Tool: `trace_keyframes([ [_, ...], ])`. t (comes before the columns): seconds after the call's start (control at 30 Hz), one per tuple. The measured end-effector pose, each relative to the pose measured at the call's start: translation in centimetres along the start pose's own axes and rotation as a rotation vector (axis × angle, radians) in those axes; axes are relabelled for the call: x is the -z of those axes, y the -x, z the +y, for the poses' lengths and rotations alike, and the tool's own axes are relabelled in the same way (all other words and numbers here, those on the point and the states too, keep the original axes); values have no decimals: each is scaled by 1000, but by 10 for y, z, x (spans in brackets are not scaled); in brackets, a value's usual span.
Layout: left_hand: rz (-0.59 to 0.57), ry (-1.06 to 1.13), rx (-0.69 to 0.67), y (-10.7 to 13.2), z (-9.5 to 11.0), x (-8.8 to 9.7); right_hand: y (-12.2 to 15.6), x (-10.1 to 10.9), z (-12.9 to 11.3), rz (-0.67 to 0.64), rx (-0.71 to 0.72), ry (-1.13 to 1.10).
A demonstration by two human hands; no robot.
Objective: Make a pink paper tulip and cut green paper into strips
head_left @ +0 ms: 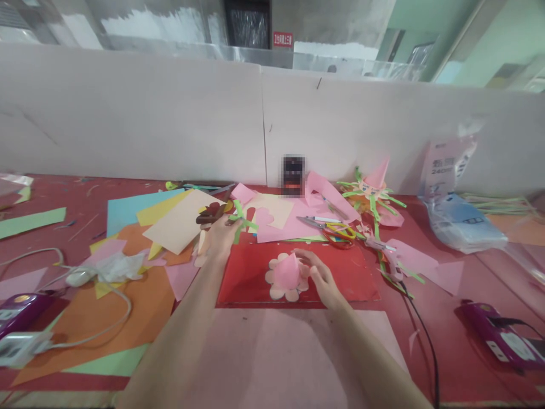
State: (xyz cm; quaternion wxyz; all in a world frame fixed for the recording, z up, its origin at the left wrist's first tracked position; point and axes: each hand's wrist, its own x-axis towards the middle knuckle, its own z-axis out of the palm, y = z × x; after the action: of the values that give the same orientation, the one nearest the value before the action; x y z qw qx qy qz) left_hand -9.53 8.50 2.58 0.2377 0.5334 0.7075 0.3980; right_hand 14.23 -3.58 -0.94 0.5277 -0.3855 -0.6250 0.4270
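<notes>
1. The paper cone [286, 275] is showing plain pink, and the scalloped petals [292, 295] are showing pale cream with darker outlines.
2. The paper strips [239, 218] are showing lime green.
3. The board [344, 281] is showing bright red, the mat [276, 363] dusty pink, and the tabletop [468, 389] deeper red.
4. The scissor handles [348, 230] are showing yellow and red.
5. The loose sheets [151, 301] are mixing orange, sky blue, yellow, cream, pink and pale green.
6. The right-hand device [502, 335] is showing purple with white panels.
7. The sign [283, 39] is bearing white characters on red.
</notes>
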Motion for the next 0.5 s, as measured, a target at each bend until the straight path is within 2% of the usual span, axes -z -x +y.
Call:
trace_keyframes([
  [0.1, -151, 411, -1, 20, 14, -14, -5, 3, 7, 216, -101, -18],
  [0.2, -359, 556, -17, 41, 20, -36, -16, 6, 11, 359, -224, 71],
  [0.3, -508, 559, -2, 56, 18, -53, -33, 7, 11, 324, -250, 186],
  [0.5, -558, 560, 3, 62, 9, -62, -59, -3, 17, 157, -264, 226],
])
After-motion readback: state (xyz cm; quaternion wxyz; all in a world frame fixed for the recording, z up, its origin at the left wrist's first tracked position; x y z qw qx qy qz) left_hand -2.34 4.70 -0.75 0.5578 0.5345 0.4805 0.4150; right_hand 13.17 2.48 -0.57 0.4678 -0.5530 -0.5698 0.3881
